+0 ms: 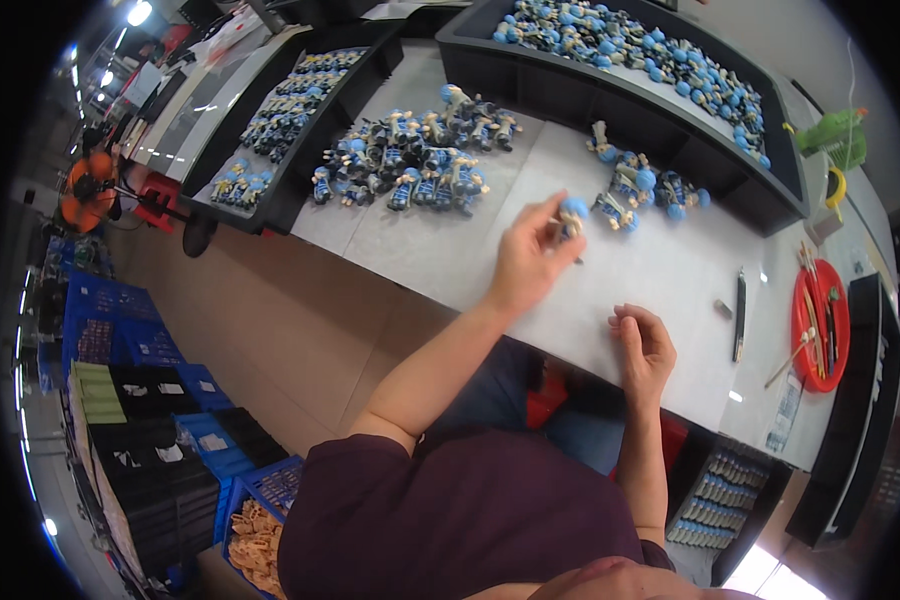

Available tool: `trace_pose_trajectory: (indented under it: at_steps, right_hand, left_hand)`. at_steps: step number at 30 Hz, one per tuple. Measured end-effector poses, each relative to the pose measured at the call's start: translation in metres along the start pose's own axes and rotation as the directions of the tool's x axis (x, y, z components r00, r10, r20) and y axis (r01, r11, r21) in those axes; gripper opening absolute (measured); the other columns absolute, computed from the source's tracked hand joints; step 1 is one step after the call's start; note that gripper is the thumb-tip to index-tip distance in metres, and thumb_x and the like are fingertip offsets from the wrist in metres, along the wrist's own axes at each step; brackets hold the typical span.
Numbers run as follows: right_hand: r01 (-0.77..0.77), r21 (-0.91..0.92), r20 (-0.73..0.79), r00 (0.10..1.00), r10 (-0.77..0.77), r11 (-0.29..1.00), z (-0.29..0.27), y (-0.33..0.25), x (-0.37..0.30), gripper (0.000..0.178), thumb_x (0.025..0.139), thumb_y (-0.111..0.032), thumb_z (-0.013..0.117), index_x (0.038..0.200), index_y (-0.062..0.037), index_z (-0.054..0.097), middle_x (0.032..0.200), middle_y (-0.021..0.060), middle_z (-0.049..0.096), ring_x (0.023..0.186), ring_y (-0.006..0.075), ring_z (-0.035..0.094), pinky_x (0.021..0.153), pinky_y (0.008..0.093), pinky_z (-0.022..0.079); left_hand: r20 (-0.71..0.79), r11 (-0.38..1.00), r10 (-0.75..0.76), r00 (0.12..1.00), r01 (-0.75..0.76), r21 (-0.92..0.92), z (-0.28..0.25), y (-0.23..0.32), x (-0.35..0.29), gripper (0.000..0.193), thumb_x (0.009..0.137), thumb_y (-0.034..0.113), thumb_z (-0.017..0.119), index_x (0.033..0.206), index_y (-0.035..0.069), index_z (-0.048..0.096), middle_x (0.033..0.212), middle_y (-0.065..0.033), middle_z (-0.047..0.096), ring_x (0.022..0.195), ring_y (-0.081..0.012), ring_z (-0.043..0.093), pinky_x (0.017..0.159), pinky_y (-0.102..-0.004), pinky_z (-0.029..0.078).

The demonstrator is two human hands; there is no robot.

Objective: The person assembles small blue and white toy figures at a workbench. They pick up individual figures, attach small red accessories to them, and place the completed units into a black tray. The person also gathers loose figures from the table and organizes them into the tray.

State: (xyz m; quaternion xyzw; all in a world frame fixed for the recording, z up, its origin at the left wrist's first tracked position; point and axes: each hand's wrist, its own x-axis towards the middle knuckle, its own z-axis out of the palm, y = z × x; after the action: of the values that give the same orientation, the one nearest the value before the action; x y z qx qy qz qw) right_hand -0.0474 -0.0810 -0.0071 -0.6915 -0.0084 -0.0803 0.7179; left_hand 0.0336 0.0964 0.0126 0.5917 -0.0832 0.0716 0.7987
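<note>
Over the pale worktop [450, 255], my left hand [532, 262] grips a small figurine [572, 222] with a blue round head, held upright between thumb and fingers. The figurine is slightly blurred. My right hand [650, 352] hovers by the table's near edge, its fingers loosely curled and the thumb apart, with nothing visible in it. Just beyond my left hand lie a few similar figurines [630, 185] in a loose group. A larger heap of blue-and-dark figurines [400, 160] spreads across the table to the left.
At the back stands a big black bin [610, 100] full of figurines. A black tray [335, 110] holds rows of them at left. On the right are a dark pen-like tool [740, 315], a small grey block [722, 309], a red dish [804, 370] with brushes, and yellow tape [837, 188].
</note>
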Motion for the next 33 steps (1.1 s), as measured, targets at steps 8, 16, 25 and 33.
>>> trace_pose_trajectory:
  at_steps: [8, 16, 25, 33]
  right_hand:
    - [0.012, -0.011, 0.004, 1.0, -0.012, 1.0, 0.002, 0.001, 0.001, 0.017, 0.088, -0.009, 0.056, 0.1, 0.0034, 0.058, 0.095, 0.0105, 0.062, 0.084, 0.0151, 0.06, 0.072, 0.0263, 0.05]
    - [-0.003, -0.133, 0.047, 0.999, 0.009, 0.991, -0.001, 0.001, 0.004, 0.019, 0.085, -0.007, 0.058, 0.101, 0.0024, 0.058, 0.096, 0.0099, 0.062, 0.083, 0.0152, 0.061, 0.072, 0.0261, 0.049]
    - [0.439, -0.701, 0.29, 0.895, -0.337, 0.561, 0.021, -0.049, 0.084, 0.039, 0.071, -0.001, 0.064, 0.109, -0.0016, 0.055, 0.108, 0.0163, 0.057, 0.1, 0.0322, 0.052, 0.086, 0.036, 0.043]
    - [0.329, -0.777, 0.268, 0.944, -0.19, 0.537, 0.024, -0.025, 0.117, 0.051, 0.069, -0.001, 0.066, 0.117, -0.0022, 0.05, 0.103, 0.0143, 0.057, 0.098, 0.0303, 0.05, 0.085, 0.0347, 0.042]
  left_hand:
    - [-0.149, 0.395, 0.535, 0.831, -0.09, 0.914, -0.106, 0.055, 0.079, 0.037, 0.074, 0.008, 0.065, 0.109, 0.0, 0.057, 0.098, -0.0143, 0.063, 0.094, -0.024, 0.059, 0.078, -0.0318, 0.047]
    - [0.102, -0.012, 0.531, 0.842, -0.112, 0.994, -0.123, 0.04, 0.088, 0.027, 0.072, 0.007, 0.064, 0.098, 0.0, 0.062, 0.098, -0.0138, 0.06, 0.095, -0.0299, 0.051, 0.086, -0.0368, 0.041]
    - [0.075, -0.023, 0.482, 0.873, -0.073, 0.997, -0.121, 0.042, 0.076, 0.037, 0.074, 0.014, 0.065, 0.108, 0.001, 0.06, 0.116, -0.0183, 0.053, 0.105, -0.0349, 0.046, 0.091, -0.041, 0.038]
    - [0.142, 0.068, 0.627, 0.766, -0.236, 0.969, -0.092, 0.056, 0.053, 0.035, 0.075, 0.007, 0.064, 0.109, 0.002, 0.058, 0.117, -0.0166, 0.052, 0.103, -0.033, 0.05, 0.088, -0.0391, 0.042]
